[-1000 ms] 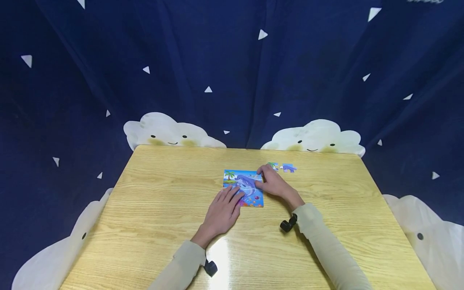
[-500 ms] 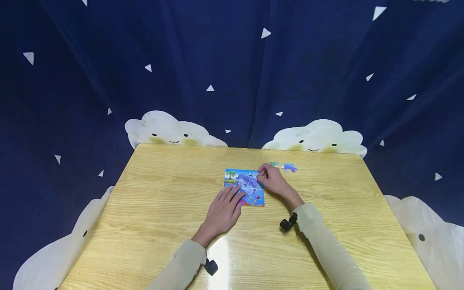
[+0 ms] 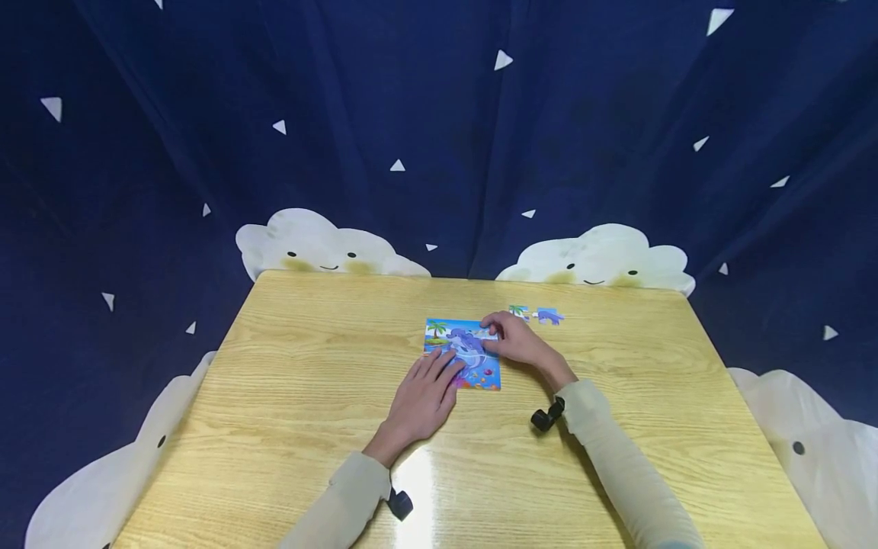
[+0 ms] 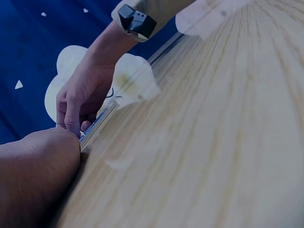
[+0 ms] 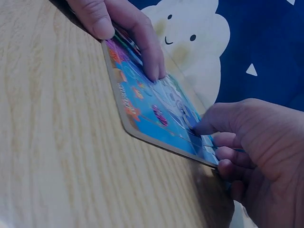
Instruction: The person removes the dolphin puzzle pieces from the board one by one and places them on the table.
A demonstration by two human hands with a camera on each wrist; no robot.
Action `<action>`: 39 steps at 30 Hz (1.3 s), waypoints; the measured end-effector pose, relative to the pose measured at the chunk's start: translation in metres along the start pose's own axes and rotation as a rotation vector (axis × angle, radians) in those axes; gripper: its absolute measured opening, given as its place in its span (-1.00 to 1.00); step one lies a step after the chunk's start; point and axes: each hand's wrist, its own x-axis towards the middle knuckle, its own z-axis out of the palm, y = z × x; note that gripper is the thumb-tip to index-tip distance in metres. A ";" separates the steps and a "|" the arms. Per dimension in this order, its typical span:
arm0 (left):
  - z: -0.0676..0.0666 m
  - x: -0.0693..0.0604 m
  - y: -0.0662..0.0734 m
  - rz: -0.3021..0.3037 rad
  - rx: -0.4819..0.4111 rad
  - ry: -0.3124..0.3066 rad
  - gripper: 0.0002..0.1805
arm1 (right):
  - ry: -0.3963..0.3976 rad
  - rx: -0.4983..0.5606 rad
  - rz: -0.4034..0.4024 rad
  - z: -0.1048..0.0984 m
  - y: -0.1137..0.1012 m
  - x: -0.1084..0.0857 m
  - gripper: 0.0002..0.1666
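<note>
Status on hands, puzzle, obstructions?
Left hand rests on puzzle; right hand touches its far right corner. Two loose pieces beyond right hand; nothing visibly blocking.

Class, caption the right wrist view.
Left hand and right hand touch a sea-life puzzle on a wooden table.

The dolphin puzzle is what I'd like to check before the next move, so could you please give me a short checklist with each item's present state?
1. Dolphin puzzle steadied: ok, the left hand rests on its lower left part.
2. Right hand at the upper right corner: ok, thumb on the picture, fingers curled by the edge.
3. Upper right corner seated flush: cannot tell, the right hand partly covers it.
4. Loose pieces off the puzzle: ok, the palm piece and dolphin piece lie apart from it on the table.
5. Palm piece fully in sight: not ok, the right hand hides part of it.
</note>
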 end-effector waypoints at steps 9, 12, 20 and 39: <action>0.002 0.000 0.000 -0.020 -0.017 -0.011 -0.45 | -0.073 0.027 0.010 -0.004 0.000 0.001 -0.57; 0.002 0.000 0.000 -0.021 -0.017 -0.016 -0.45 | -0.080 0.033 0.017 -0.003 0.001 0.001 -0.57; 0.003 0.000 -0.001 -0.046 0.013 -0.066 -0.43 | -0.070 0.047 -0.015 0.002 0.002 0.001 -0.52; 0.006 0.000 -0.002 -0.033 0.001 -0.041 -0.44 | -0.076 0.011 -0.039 0.003 0.001 -0.005 -0.35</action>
